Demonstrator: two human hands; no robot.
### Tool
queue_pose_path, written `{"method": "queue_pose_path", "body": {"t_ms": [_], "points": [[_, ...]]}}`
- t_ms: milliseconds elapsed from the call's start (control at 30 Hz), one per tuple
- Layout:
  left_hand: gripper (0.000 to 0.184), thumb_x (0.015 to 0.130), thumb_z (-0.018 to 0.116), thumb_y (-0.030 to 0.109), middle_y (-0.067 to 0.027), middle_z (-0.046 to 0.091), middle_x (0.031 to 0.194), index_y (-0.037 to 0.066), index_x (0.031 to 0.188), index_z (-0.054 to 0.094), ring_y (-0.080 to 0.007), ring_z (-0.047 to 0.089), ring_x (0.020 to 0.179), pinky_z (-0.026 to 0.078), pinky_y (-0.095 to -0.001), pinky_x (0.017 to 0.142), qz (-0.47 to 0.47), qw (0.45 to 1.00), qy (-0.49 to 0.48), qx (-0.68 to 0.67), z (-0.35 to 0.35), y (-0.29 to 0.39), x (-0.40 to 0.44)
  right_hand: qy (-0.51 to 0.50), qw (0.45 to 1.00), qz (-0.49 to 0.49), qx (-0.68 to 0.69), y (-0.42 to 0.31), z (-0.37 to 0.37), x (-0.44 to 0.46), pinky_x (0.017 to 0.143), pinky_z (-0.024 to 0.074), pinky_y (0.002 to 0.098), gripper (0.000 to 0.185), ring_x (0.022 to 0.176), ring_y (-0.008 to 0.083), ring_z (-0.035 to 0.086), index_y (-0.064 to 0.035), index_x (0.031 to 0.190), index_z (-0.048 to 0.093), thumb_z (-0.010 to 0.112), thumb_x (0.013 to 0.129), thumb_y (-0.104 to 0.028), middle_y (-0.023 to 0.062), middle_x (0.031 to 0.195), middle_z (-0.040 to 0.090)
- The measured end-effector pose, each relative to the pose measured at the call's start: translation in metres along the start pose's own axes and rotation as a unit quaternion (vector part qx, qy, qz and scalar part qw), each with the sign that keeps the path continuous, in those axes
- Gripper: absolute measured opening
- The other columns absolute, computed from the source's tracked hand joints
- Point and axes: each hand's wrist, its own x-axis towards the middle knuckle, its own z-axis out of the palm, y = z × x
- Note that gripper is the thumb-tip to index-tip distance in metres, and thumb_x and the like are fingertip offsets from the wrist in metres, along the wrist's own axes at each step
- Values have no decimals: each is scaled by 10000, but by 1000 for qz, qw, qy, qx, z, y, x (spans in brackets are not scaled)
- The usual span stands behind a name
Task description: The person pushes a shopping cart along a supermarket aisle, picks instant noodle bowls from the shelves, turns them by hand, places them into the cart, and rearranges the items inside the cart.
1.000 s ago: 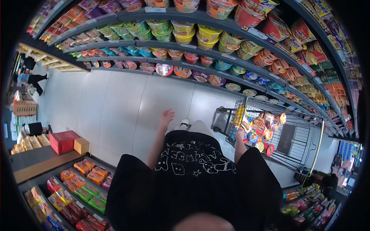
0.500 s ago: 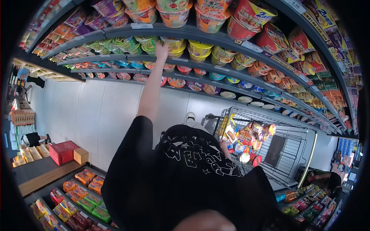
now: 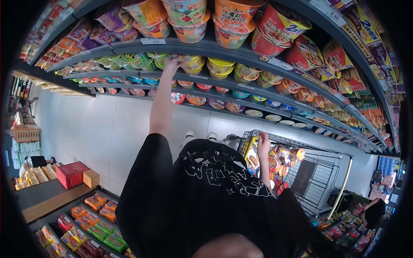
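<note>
My left hand [image 3: 173, 63] reaches up to the shelf, at the gap between green noodle cups [image 3: 140, 61] and yellow noodle cups [image 3: 193, 64]. Its fingers are partly spread at the cups; whether they grip one is unclear. Over the near side of the shopping cart [image 3: 318, 172] is my right hand [image 3: 263, 139], raised with its fingers close together; what it holds, if anything, is too small to tell. Colourful noodle packs and cups [image 3: 297, 154] lie in the cart behind my right forearm.
Long curved shelves [image 3: 202, 79] of noodle cups cross the top and right. At lower left a red box [image 3: 72, 174] and a small brown box [image 3: 91, 178] stand above snack packs. Another person [image 3: 373, 213] is at the lower right.
Over the last second my left hand has gone from above the floor up to the shelf. My right hand left the packs in the cart, dropped from clear view, then rose over the cart's edge.
</note>
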Motion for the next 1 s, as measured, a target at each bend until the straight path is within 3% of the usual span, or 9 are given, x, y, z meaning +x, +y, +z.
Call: {"method": "queue_pose_path", "body": {"t_ms": [133, 267, 333, 467, 533, 667, 767, 833, 1000], "points": [[306, 782, 497, 5, -125, 507, 956, -57, 1066, 404, -192, 546, 801, 515, -296, 685, -39, 996, -78, -3, -47, 19, -34, -34, 990, -79, 114, -87, 21, 23, 754, 437, 328, 245, 894, 254, 564, -14, 1036, 488, 446, 796, -31, 162, 927, 581], [337, 794, 500, 51, -92, 526, 941, -46, 1106, 414, -166, 551, 800, 496, -254, 683, -94, 985, -103, 98, -87, 36, -106, -171, 941, -115, 270, -160, 56, 34, 844, 399, 319, 369, 1005, 210, 502, -33, 1127, 432, 513, 767, -20, 118, 1073, 521], [379, 798, 503, 75, -70, 534, 964, -31, 1148, 401, -135, 553, 791, 486, -226, 659, -142, 966, -218, -3, -108, 27, -133, -236, 905, -172, 311, -197, 70, 39, 928, 297, 309, 524, 1128, 190, 384, -58, 1232, 319, 552, 765, -99, 118, 1206, 409], [423, 801, 506, 96, -79, 535, 984, -22, 1184, 370, -118, 553, 739, 481, -216, 623, -190, 962, -178, -77, -82, 32, -181, -298, 860, -193, 367, -246, 78, 50, 976, 231, 323, 710, 1181, 190, 298, -78, 1272, 251, 632, 673, -76, 119, 1281, 294], [426, 808, 499, 106, -94, 536, 992, 6, 1199, 361, -112, 545, 679, 472, -203, 594, -173, 960, -144, -167, -68, 41, -191, -403, 793, -150, 430, -261, 72, 54, 979, 206, 295, 780, 1181, 182, 281, -74, 1280, 243, 669, 627, -104, 106, 1291, 265], [465, 808, 493, 115, -101, 528, 990, 34, 1231, 318, -134, 551, 712, 473, -208, 601, -136, 930, -215, -263, -62, 49, -194, -328, 824, -119, 447, -275, 76, 51, 957, 228, 276, 694, 1146, 174, 324, -43, 1275, 240, 615, 704, -166, 99, 1244, 337], [573, 795, 503, 147, -106, 502, 1023, 72, 1284, 213, -148, 534, 795, 456, -222, 653, -104, 971, -178, -120, -46, 57, -201, -307, 810, -32, 498, -282, 84, 41, 930, 264, 267, 619, 1121, 161, 354, -44, 1277, 225, 547, 774, -208, 97, 1224, 364], [689, 773, 518, 157, -118, 459, 1088, 94, 1313, 95, -171, 491, 930, 425, -262, 749, 128, 967, -177, 133, -39, 52, -201, -286, 794, 41, 535, -290, 81, 36, 886, 315, 258, 583, 1087, 141, 383, -76, 1282, 211, 509, 805, -231, 90, 1216, 368], [729, 769, 524, 149, -131, 398, 1175, 112, 1322, 49, -197, 423, 1050, 371, -295, 846, 117, 975, -177, 59, -30, 48, -193, -283, 814, 31, 507, -284, 82, 37, 848, 348, 268, 589, 1068, 146, 389, -135, 1284, 191, 513, 802, -238, 77, 1189, 369]]}}
